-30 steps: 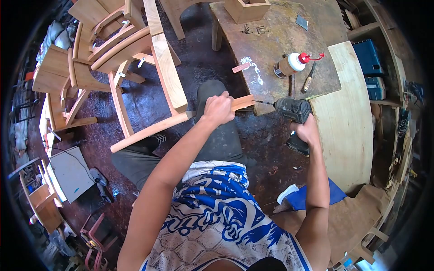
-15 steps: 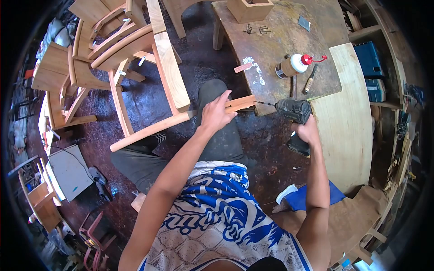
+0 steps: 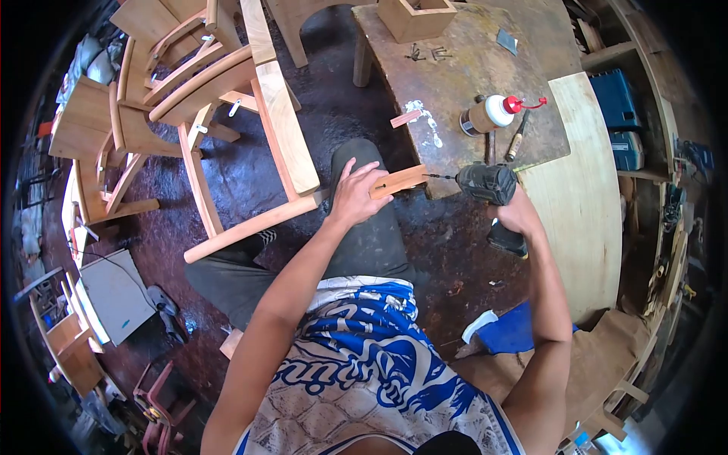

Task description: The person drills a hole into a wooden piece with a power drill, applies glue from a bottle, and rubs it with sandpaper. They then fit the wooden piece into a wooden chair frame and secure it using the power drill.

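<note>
My left hand grips a short wooden piece above my knee, its fingers closed around the near end. A dark hole shows on the piece's upper face. In my right hand is a black cordless drill, held by its handle and pointing left. Its thin bit meets the far end of the wooden piece; how deep the tip sits cannot be made out. Close to my left hand lies a wooden chair frame, its rounded rail reaching my leg.
A worn worktable carries a glue bottle, a chisel, a hammer, loose screws, a wooden box and a small wood strip. Wooden chairs crowd the left. A pale board stands right.
The drill has come slightly left against the wooden piece, and my right elbow has swung outward. My left hand has shifted a little, its fingers curling more over the wood.
</note>
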Tool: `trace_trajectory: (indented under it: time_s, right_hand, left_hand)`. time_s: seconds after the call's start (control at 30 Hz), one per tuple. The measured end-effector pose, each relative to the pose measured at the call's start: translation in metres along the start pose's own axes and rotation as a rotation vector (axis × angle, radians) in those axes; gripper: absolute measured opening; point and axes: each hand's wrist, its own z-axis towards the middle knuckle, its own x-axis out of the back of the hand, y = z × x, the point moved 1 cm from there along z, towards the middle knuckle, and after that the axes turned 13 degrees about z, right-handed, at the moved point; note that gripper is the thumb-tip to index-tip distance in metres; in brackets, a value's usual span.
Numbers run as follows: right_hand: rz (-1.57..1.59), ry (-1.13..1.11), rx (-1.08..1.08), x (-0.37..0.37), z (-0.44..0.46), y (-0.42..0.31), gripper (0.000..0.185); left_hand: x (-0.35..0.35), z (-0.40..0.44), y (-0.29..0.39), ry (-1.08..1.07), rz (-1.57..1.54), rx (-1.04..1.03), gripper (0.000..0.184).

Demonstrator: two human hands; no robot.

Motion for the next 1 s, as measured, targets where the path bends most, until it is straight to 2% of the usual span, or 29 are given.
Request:
trace_trajectory:
  time_s: [0.07, 0.37, 0.47, 0.57, 0.67, 1.0]
  right_hand:
    - [-0.173, -0.089, 0.145, 0.002, 0.005, -0.012, 0.049]
    - [-0.257, -0.148, 0.046, 0.008, 0.016, -0.024, 0.043]
    - [-0.329, -0.152, 0.132, 0.005, 0.015, -0.029, 0.041]
    - [-0.345, -0.147, 0.064, 0.006, 0.021, -0.011, 0.039]
    - [-0.428, -0.168, 0.084, 0.006, 0.024, -0.013, 0.038]
    - [-0.375, -0.134, 0.082, 0.006, 0.022, -0.025, 0.038]
  left_hand:
    - [-0.003, -0.001, -0.001, 0.006, -0.006, -0.006, 0.050]
    - [-0.005, -0.001, -0.001, 0.033, -0.020, -0.005, 0.049]
    - [-0.004, 0.002, -0.002, 0.039, -0.016, -0.013, 0.049]
    - [-0.007, 0.001, -0.002, 0.042, -0.027, -0.023, 0.049]
    - [-0.006, 0.001, -0.002, 0.066, -0.029, -0.031, 0.049]
    - [-0.009, -0.001, -0.003, 0.091, -0.053, -0.027, 0.048]
